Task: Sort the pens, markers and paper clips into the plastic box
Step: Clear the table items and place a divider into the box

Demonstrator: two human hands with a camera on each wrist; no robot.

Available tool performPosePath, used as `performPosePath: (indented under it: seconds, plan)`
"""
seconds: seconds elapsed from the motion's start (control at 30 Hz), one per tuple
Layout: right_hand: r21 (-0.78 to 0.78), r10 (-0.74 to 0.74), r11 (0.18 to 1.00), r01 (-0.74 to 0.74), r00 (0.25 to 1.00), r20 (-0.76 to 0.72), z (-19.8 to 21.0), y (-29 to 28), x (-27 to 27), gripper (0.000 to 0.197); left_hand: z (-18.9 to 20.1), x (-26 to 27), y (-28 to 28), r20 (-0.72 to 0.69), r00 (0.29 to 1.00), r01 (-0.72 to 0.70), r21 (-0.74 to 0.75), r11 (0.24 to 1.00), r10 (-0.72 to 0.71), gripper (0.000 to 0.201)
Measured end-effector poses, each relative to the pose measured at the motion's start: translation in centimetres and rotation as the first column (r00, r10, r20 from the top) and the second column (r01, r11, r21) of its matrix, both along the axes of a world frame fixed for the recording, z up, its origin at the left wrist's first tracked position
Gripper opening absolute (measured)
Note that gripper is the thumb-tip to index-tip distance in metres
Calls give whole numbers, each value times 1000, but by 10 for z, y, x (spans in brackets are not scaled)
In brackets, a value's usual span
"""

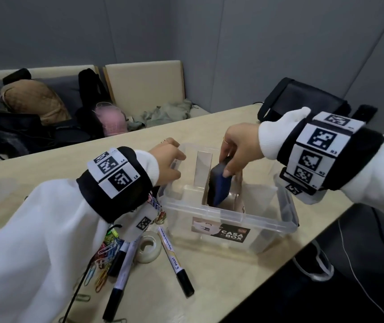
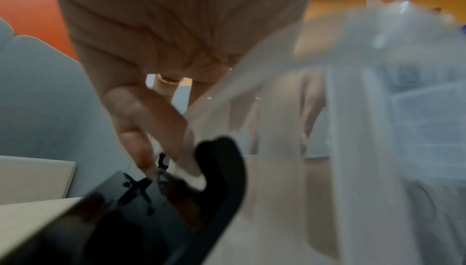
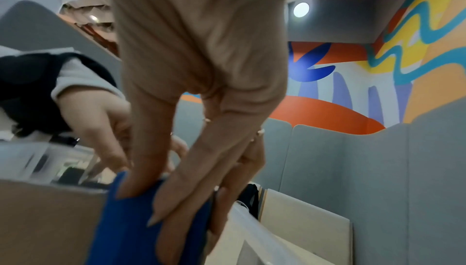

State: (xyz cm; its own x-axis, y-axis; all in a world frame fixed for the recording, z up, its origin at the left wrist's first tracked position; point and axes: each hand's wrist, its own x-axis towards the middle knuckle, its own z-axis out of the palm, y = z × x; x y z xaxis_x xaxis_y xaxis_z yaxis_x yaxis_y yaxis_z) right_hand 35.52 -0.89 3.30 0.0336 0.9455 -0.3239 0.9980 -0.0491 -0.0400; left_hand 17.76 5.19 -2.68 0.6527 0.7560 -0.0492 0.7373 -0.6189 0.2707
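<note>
At box centre: right hand grip clamped on blue eraser, lowering it upright | 9 o'clock: left hand grip pinching plastic box rim, likely to steady it.

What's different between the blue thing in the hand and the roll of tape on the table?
The blue thing is dark blue and flat; the roll of tape is pale and round. The blue thing stands tilted inside the plastic box, held by the right hand; the roll of tape lies on the table outside the box, untouched. Neither is a pen, marker or paper clip.
</note>
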Motion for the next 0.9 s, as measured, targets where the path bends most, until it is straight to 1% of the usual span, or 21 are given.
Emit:
performPosePath:
  seconds: [0.07, 0.13, 0.3, 0.37, 0.47, 0.53, 0.67, 0.9]
  plan:
    - [57, -1, 998, -2, 999, 48, -8, 3, -4, 35, -3, -2, 0, 13, 1000, 2, -14, 1000, -2, 52]
    - [68, 3, 998, -9, 996, 89, -15, 4, -8, 32, -5, -3, -1, 21, 1000, 0, -27, 1000, 1, 52]
    - [87, -8, 996, -8, 984, 177, -20, 0, -13, 37, -7, -8, 1, 47, 999, 0, -43, 999, 2, 52]
    - [48, 34, 998, -43, 982, 188, -14, -6, -16, 34, -7, -9, 2, 53, 999, -1, -50, 999, 4, 52]
    - [-61, 90, 995, -81, 982, 166, -6, -16, -23, 32, -8, -9, 1, 68, 998, -2, -56, 998, 6, 52]
    - [-83, 126, 990, -112, 973, 193, -8, -21, -28, 34, -8, -9, 0, 72, 997, 0, -55, 999, 4, 53]
    - [-130, 226, 972, -195, 931, 287, -14, -24, -39, 35, -9, -10, -1, 71, 997, 8, -53, 999, -4, 53]
    - [-245, 337, 931, -270, 896, 291, -18, -28, -45, 26, -12, -11, -1, 91, 996, 4, -53, 999, 1, 53]
